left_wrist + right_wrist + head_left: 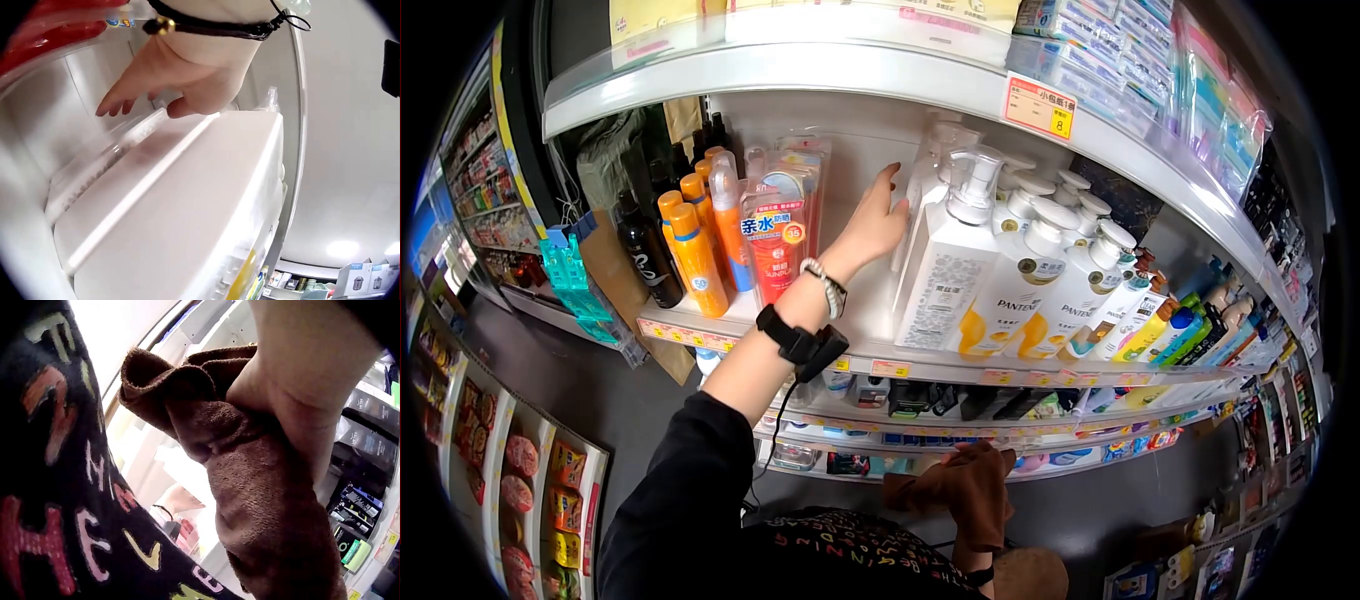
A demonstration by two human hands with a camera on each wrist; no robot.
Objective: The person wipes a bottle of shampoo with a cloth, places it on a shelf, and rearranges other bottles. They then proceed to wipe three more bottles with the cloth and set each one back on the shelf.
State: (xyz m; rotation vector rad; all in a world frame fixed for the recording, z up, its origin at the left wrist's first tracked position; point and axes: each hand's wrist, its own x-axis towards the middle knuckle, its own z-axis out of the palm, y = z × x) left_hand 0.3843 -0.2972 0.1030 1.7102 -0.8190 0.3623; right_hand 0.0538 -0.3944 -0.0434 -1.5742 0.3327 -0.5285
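Observation:
My left hand reaches into the shelf bay, fingers extended, beside a white patterned pump bottle with a clear pump. In the left wrist view the hand hangs over the tops of white boxy packs, its thumb close to one top; whether it touches cannot be told. Red sunscreen packs stand left of the hand. Low in front of the body, my right hand grips a crumpled brown cloth, which hides most of its fingers; the same cloth shows in the head view.
Orange spray bottles and a black bottle stand at the bay's left. White pump bottles fill the right. An upper shelf edge overhangs the hand. Lower shelves hold boxed goods, and snack racks stand at lower left.

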